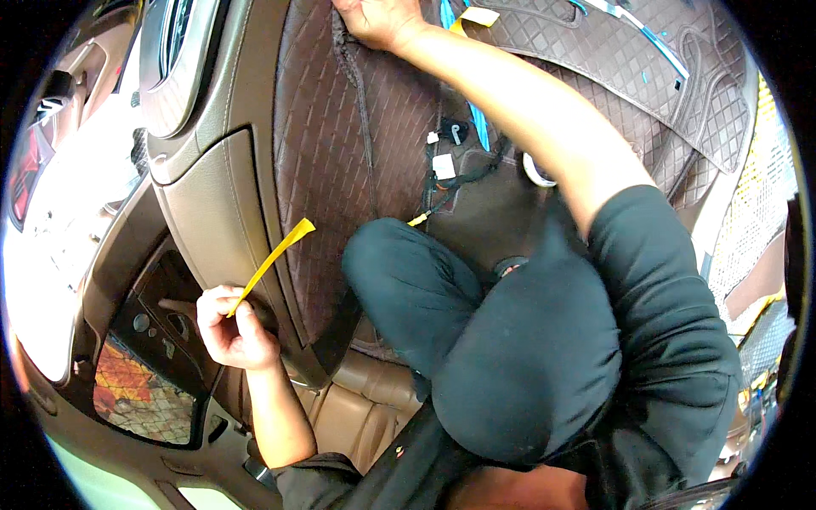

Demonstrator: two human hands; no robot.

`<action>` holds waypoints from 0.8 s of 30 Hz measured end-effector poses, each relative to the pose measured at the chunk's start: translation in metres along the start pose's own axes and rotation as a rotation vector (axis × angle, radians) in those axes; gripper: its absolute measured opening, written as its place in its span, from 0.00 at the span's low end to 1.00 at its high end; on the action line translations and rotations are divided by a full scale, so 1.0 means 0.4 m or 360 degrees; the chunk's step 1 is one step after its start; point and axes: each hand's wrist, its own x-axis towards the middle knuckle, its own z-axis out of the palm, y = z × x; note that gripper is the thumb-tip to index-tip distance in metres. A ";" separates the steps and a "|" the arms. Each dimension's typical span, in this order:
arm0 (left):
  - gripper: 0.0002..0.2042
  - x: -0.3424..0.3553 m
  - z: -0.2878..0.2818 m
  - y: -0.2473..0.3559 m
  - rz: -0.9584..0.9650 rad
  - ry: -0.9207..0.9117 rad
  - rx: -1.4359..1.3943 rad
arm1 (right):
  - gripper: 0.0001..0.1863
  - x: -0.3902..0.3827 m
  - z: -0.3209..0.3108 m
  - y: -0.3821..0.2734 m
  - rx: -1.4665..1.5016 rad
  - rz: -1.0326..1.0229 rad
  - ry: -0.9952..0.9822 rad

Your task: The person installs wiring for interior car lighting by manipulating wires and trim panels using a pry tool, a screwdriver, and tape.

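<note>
My left hand (238,327) pinches the lower end of a narrow strip of yellow tape (276,259) between thumb and fingers. The strip's free end points up and right, over the edge of the tan trim panel. At the top edge of the view, my right hand (378,21) rests against the dark brown quilted mat (319,144). Its fingers look curled but are partly cut off, so what they hold is unclear. Right beside it, a dark wrapped wire (361,110) runs down along the mat.
Between my arms lie dark cables with a white tag (444,167) and a small black connector (455,131). A white roll (538,172) is partly behind my right arm. Blue strips (478,126) lie near more quilted matting (586,51). A tan leather seat (353,416) is below.
</note>
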 end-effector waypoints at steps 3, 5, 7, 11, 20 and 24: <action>0.05 -0.012 -0.012 0.001 -0.0021 -0.0010 0.0041 | 0.35 -0.006 0.021 -0.014 0.0032 0.0048 -0.0026; 0.04 -0.008 -0.009 0.005 -0.0013 -0.0014 0.0091 | 0.34 -0.008 0.011 -0.026 -0.0012 0.0072 -0.0081; 0.04 0.000 -0.003 0.008 0.0007 -0.0017 0.0090 | 0.34 -0.044 -0.016 -0.048 -0.0031 0.0195 -0.0183; 0.03 -0.004 -0.007 -0.002 0.0085 0.0040 0.0076 | 0.31 -0.187 -0.108 -0.160 0.0068 0.0531 -0.0516; 0.04 -0.015 -0.022 -0.033 -0.0047 0.0392 -0.0342 | 0.11 -0.210 -0.327 -0.280 0.0564 0.0854 -0.1649; 0.05 -0.026 -0.022 -0.028 -0.0068 0.0484 -0.0452 | 0.13 -0.122 -0.188 -0.280 0.0712 0.0017 -0.2088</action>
